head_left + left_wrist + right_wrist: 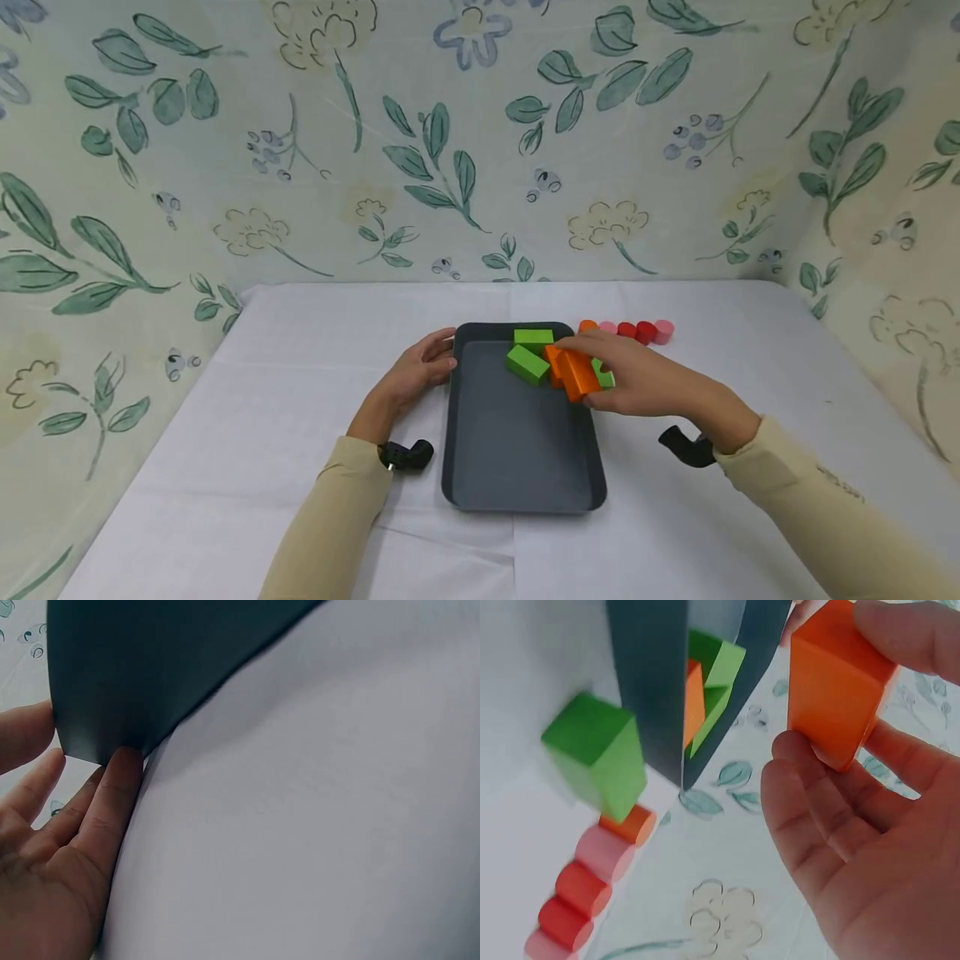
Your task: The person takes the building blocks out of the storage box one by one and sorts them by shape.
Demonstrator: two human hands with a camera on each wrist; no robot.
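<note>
A dark grey tray (517, 467) lies on the white cloth in the head view. Two green blocks (527, 364) and an orange block (554, 360) sit in its far right corner. My right hand (592, 372) pinches a second orange block (577, 382) just over the tray's right rim; the right wrist view shows this orange block (832, 682) held between thumb and fingers (810, 761). Another green block (600, 754) lies on the cloth just outside the tray wall (649, 682). My left hand (441, 354) rests against the tray's far left corner (150, 667), its straight fingers (112, 795) touching the edge.
A row of orange, pink and red cylinders (636, 331) stands on the cloth behind the right hand, also seen as cylinders (585, 885) in the right wrist view. Flowered walls close in the table on three sides. White cloth (225, 467) stretches around the tray.
</note>
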